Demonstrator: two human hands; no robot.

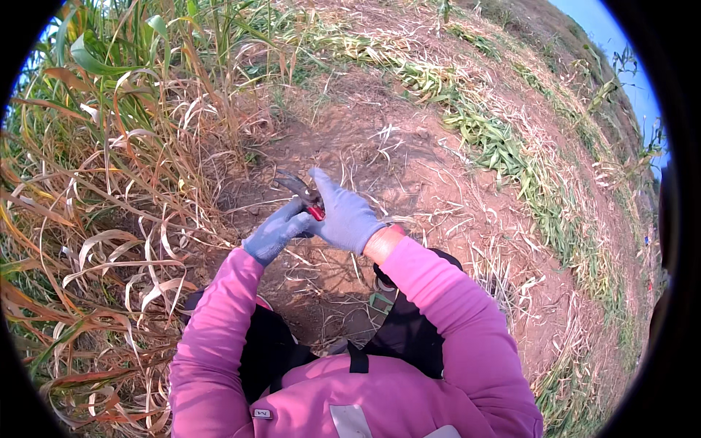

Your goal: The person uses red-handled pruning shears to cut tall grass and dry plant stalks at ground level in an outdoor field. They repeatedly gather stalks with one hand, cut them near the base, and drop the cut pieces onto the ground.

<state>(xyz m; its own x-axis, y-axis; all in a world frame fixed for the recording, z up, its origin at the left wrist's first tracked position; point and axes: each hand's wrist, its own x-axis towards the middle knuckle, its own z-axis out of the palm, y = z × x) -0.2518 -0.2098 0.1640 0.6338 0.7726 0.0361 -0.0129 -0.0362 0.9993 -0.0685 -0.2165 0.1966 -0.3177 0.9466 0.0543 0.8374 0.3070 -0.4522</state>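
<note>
A pair of pruning shears (pixel 297 188) with dark metal blades and red handles is held out in front of my body, its blades pointing to the far left. My right hand (pixel 343 214), in a pale grey-lavender glove, wraps round the red handles with the thumb raised. Close against it, my left hand (pixel 276 231) in a matching glove has its fingers pressed together at the handles, just below the pivot. The lower handle ends and some fingertips are hidden where the hands meet. Bare reddish soil with dry leaf scraps lies beneath both hands.
Tall standing stalks (pixel 139 124) with green and dry brown leaves crowd the left side. To the right, a long row of cut green stalks (pixel 504 146) lies across the ground. Dry straw (pixel 526 292) is scattered near my right arm. My bent, dark-clad legs (pixel 409 321) are below.
</note>
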